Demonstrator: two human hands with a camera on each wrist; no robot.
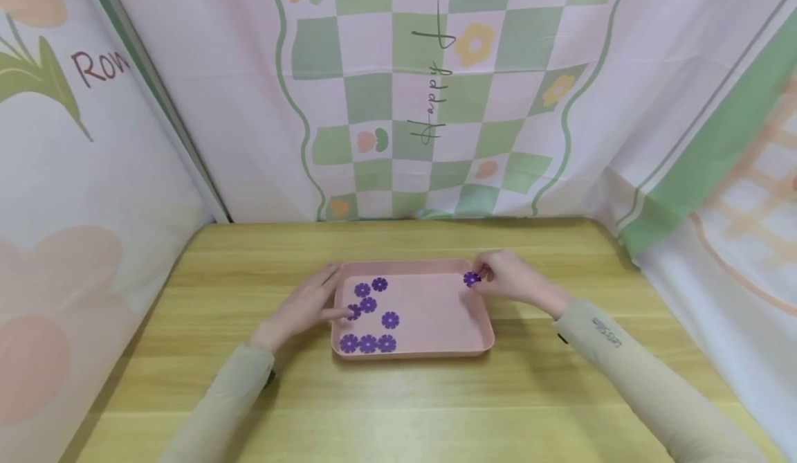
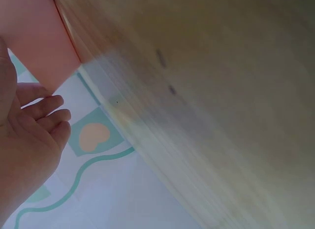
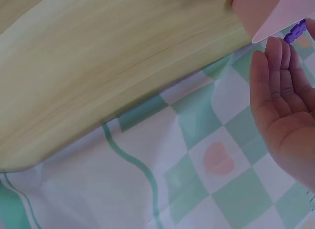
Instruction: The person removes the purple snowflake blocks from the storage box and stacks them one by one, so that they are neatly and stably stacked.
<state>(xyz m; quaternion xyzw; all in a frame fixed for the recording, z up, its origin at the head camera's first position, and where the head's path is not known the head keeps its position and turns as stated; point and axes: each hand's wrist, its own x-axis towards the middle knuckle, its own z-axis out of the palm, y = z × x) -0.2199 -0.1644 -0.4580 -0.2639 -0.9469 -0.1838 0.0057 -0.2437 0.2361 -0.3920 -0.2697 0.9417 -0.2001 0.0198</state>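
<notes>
A pink tray (image 1: 436, 354) with a raised rim sits on the wooden table. Several purple flower-shaped discs lie in its left part, three of them in a row (image 1: 368, 343) along the front wall. My left hand (image 1: 303, 305) rests at the tray's left wall, fingers extended along the rim. Its thumb reaches over the wall to a purple disc (image 1: 353, 312). Over the back right corner, my right hand (image 1: 512, 276) pinches another purple disc (image 1: 472, 279) between thumb and fingers. That disc (image 3: 295, 32) also shows at the fingertips in the right wrist view.
The wooden table (image 1: 411, 414) extends around the tray on all sides. Patterned curtain cloth (image 1: 429, 103) hangs behind its back edge, and more cloth hangs at the left (image 1: 93, 186) and right (image 1: 735, 193).
</notes>
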